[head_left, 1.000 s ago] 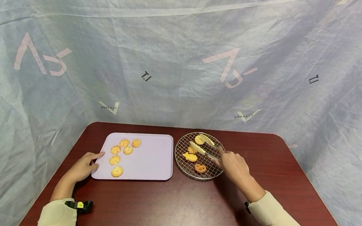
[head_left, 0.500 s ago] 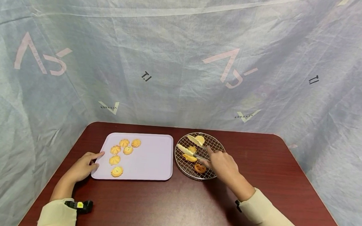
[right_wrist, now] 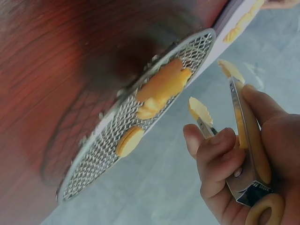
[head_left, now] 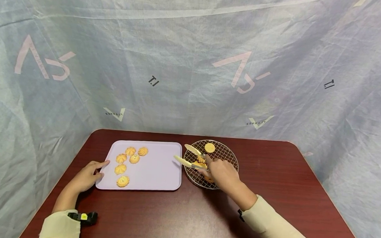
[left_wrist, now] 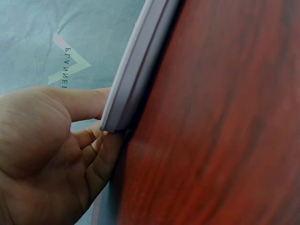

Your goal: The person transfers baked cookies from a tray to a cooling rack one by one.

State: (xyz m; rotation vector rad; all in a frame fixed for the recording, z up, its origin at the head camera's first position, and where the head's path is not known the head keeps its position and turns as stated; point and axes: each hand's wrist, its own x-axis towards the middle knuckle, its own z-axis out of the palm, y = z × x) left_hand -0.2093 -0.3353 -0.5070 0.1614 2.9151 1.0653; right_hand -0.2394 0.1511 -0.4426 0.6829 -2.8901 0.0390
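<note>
Steadying a pale lilac tray (head_left: 160, 167) at center left of the frame, a person pinches its outer rim in the left hand (head_left: 85, 176) while the right hand (head_left: 222, 174) grips a pair of tongs (head_left: 184, 162) just right of center. The tongs' yellow tips stand spread with nothing between them, reaching over the narrow gap where the tray's right edge lies just beside a round wire rack (head_left: 228, 160). Six cookies (head_left: 120, 169) sit toward the left side of the tray; on the rack, a round cookie (head_left: 210, 147) lies in full view near its top, with others partly hidden beneath the tongs and right hand. To an onlooker at this tabletop (head_left: 159, 218), the step appears to be positioning unloaded tongs; which way the cookies travel, I cannot tell. The next move would seem to call for setting the parted tips around one cookie and squeezing gently, lest it crumble.
</note>
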